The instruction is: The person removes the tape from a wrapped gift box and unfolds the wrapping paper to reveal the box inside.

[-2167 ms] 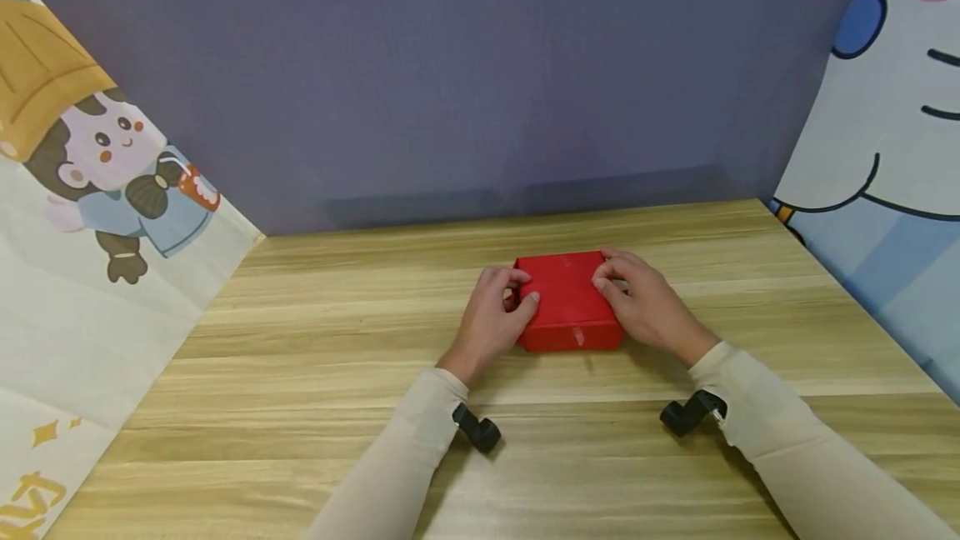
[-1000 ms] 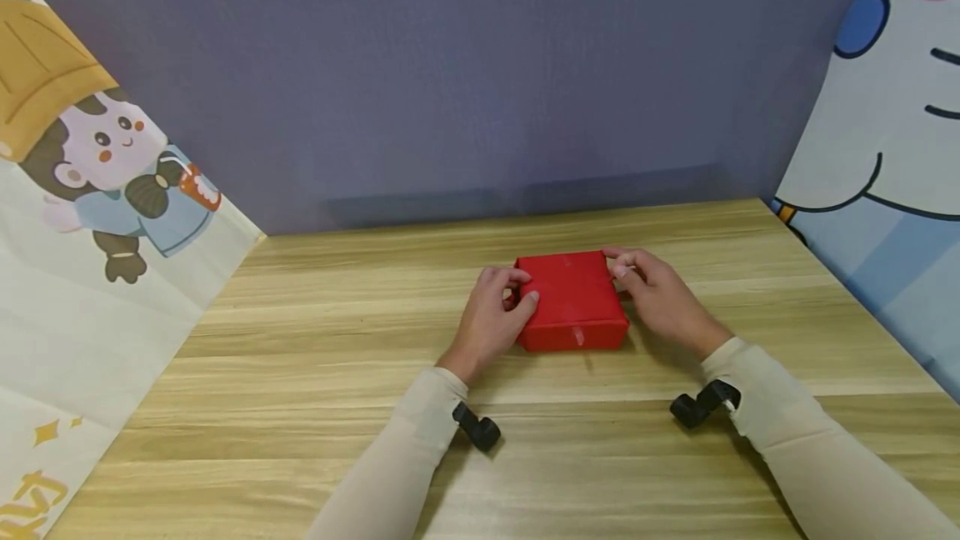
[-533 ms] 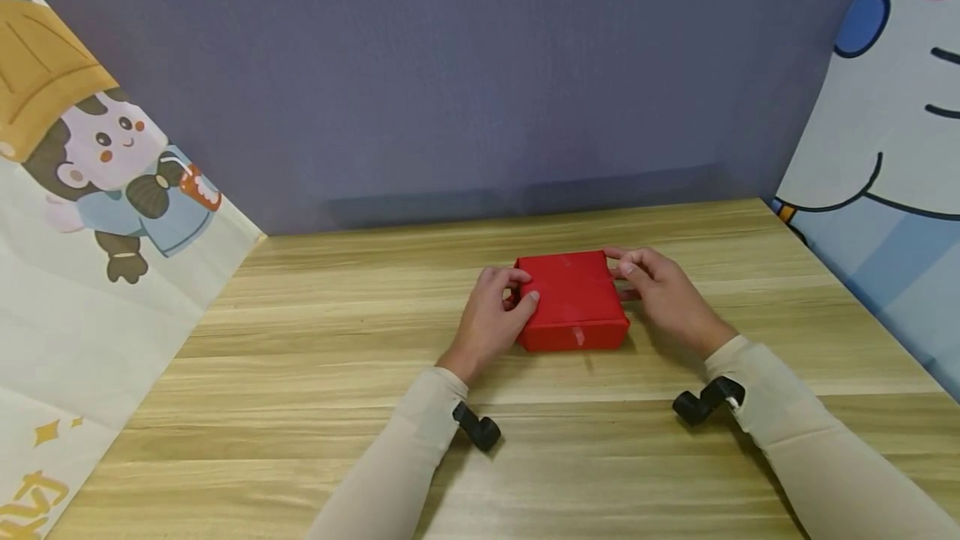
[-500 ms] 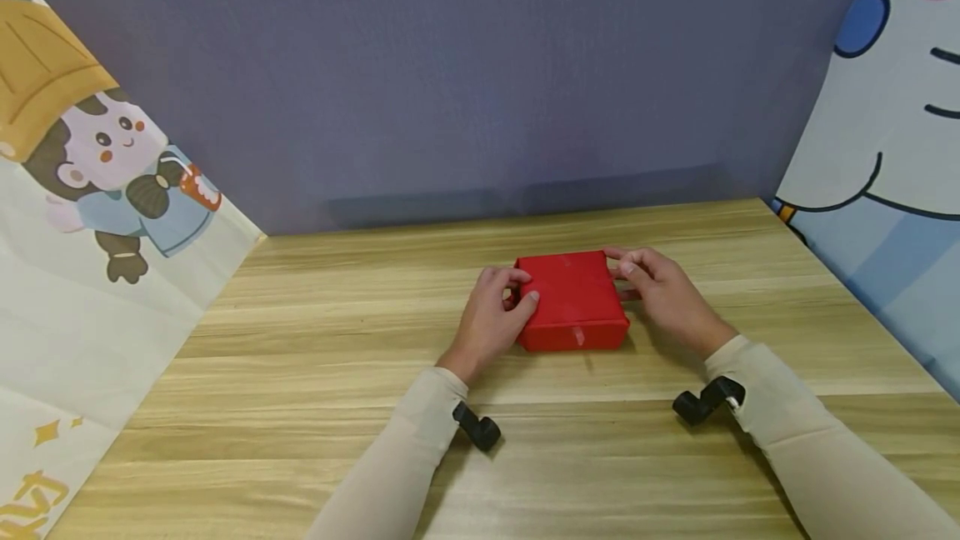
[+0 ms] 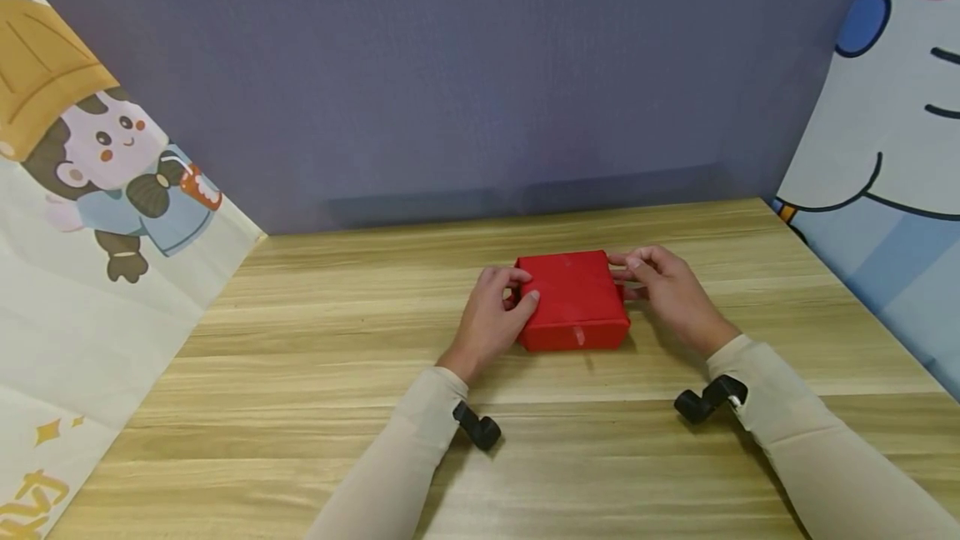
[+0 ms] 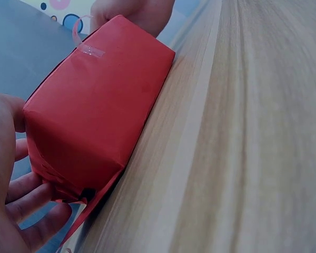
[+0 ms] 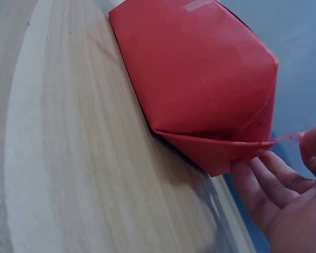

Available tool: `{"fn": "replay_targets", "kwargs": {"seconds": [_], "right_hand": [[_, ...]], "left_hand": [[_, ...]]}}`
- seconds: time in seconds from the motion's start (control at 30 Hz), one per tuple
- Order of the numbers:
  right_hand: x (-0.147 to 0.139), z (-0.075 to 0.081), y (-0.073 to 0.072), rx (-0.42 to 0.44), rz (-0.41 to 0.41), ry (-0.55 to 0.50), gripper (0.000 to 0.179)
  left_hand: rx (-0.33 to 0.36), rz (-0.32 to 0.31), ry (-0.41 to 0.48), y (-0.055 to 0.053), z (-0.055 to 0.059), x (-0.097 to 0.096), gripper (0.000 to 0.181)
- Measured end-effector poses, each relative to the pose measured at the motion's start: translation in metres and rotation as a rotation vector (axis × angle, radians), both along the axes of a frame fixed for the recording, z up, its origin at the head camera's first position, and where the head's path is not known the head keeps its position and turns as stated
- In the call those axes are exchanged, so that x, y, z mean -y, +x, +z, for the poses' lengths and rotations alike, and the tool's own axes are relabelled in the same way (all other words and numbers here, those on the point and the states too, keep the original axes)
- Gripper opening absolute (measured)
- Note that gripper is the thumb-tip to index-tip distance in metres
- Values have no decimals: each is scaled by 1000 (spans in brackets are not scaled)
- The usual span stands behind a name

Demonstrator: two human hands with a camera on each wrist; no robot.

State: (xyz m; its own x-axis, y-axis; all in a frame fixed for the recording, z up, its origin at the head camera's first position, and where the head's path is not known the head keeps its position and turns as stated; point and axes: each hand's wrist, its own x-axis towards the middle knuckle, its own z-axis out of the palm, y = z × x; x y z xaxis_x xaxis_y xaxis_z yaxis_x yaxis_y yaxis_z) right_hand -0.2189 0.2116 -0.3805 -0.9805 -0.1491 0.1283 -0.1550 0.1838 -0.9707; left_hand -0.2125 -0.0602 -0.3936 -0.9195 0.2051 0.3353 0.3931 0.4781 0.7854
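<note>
A box wrapped in red paper [image 5: 572, 290] lies on the wooden table. My left hand [image 5: 491, 315] holds its left end, thumb and forefinger on the top edge; in the left wrist view the other fingers [image 6: 29, 197] spread beside the folded paper. At the right end is my right hand [image 5: 671, 290]. Its thumb and forefinger pinch a short strip of clear tape [image 7: 288, 137], which runs to the corner of a red paper flap [image 7: 216, 153]. The flap stands a little away from the box end, with the other fingers behind it.
A short piece of clear tape [image 5: 578, 336] sticks to the front side of the box. The wooden table [image 5: 337, 357] meets a grey-purple wall [image 5: 465, 73] at the back. Printed cartoon sheets [image 5: 90, 215] hang at both sides.
My right hand has moved right, from the top right edge of the box to just beyond its right end. The right flap now sticks out slightly. My left hand and the box stay put.
</note>
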Motion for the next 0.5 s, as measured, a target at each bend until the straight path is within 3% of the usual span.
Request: {"fn": "replay_targets", "kwargs": {"seconds": [0.3, 0.5], "right_hand": [[-3, 0, -1, -18, -72, 70, 31], [-5, -2, -3, -8, -72, 31, 32]], "left_hand": [[1, 3, 0, 0, 0, 0, 23], [1, 3, 2, 1, 0, -1, 23]]}}
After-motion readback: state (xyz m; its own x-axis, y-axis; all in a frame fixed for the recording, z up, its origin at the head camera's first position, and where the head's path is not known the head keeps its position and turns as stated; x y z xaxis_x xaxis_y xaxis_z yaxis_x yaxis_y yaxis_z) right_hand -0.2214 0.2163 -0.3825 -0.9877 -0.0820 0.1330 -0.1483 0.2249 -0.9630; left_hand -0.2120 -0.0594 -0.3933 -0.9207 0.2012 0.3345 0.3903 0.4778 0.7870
